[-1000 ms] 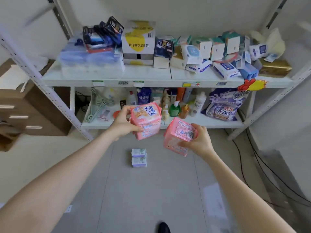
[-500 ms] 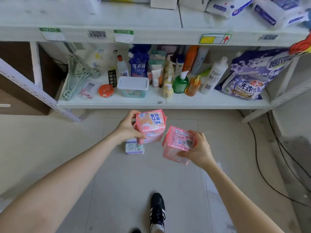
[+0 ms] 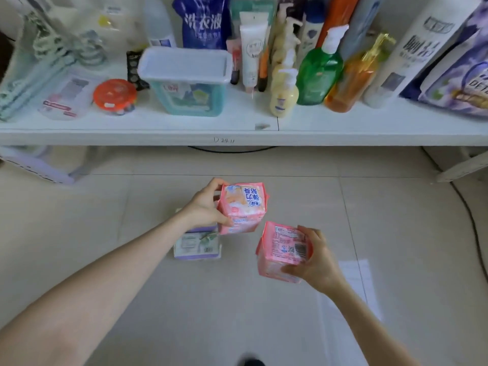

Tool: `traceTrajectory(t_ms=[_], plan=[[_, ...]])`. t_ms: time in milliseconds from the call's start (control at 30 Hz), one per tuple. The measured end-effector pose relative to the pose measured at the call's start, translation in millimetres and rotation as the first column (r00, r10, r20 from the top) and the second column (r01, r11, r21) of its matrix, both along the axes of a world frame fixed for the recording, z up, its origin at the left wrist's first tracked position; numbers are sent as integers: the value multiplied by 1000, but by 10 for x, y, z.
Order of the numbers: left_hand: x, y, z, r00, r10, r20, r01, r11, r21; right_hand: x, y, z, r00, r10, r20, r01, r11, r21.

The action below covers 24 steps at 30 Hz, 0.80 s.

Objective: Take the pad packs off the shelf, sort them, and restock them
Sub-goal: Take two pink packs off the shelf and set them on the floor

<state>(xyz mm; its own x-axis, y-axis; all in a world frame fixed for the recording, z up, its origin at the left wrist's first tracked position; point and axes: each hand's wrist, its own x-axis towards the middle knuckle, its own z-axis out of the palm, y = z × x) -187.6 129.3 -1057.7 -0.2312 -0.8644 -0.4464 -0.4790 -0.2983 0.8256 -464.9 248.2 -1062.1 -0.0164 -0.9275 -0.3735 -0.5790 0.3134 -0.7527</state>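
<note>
my left hand (image 3: 208, 207) grasps the stacked pink pad packs (image 3: 241, 207), thumb on the near face and fingers over the far edge, printed front facing up. my right hand (image 3: 317, 262) grasps the barcode-side pink pad pack (image 3: 282, 249) from its right, fingers curled round the lower edge. both loads hang in the air above the tiled floor (image 3: 264, 313), near each other but apart. the purple-and-white packs (image 3: 196, 245) lie on the floor just beside my left wrist, partly hidden by it. beyond the hands runs the white shelf (image 3: 237, 136), carrying 1 lidded tub (image 3: 187, 83), 1 orange-lidded jar (image 3: 115, 96), 1 green pump bottle (image 3: 319, 72) and 1 purple detergent bag (image 3: 459, 83).
</note>
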Motion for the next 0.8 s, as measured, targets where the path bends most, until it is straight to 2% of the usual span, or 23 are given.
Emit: traceTrajectory(t_ms=[233, 367, 467, 800], plan=[[-78, -334, -1074, 995, -83, 48, 85, 995, -46, -22, -169, -1103, 1000, 13, 24, -12, 1000, -25], [-141, -429, -1466, 991, -115, 62, 118, 992, -54, -15, -176, -1513, 999, 23, 28, -21, 998, -51], [-190, -468, -1643, 970, -200, 136, 210, 976, -57, -1, -140, -1729, 999, 35, 32, -33, 998, -47], [-206, -680, -1747, 851, -477, 218, 433, 873, 223, 151, -125, -1963, 989, 74, 128, -76, 997, 9]])
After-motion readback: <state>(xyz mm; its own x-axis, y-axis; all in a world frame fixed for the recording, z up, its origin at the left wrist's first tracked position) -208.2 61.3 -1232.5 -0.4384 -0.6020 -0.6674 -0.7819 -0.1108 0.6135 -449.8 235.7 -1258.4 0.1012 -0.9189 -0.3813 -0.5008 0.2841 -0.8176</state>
